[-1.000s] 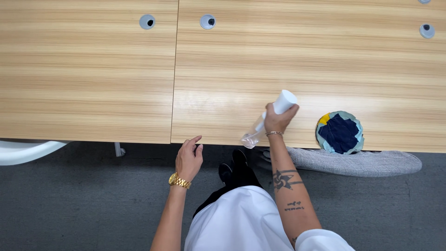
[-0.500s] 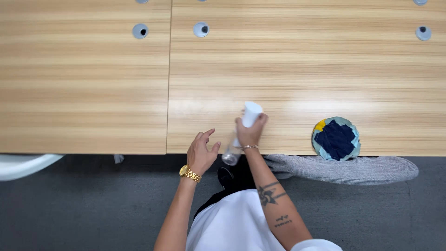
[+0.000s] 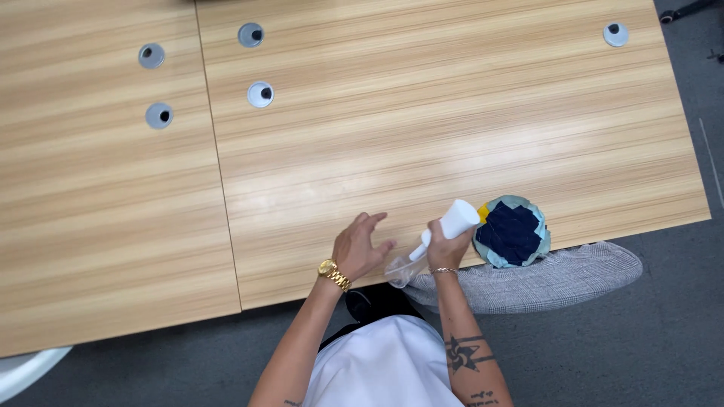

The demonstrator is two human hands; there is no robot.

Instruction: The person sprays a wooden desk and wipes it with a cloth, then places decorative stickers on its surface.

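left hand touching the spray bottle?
Apart. Head view shows bare desk between the left hand and the spray bottle, held in the right hand.

Smooth wood-grain desk (image 3: 452, 136), faintly glossy

left hand (image 3: 362, 245): open, fingers spread | right hand (image 3: 446, 249): fisted

We judge this an office: two wood-laminate desks (image 3: 452, 151) butted together, round cable grommets (image 3: 260, 94) set in their tops, grey carpet floor (image 3: 648, 339), and a grey upholstered chair (image 3: 543, 283) alongside.
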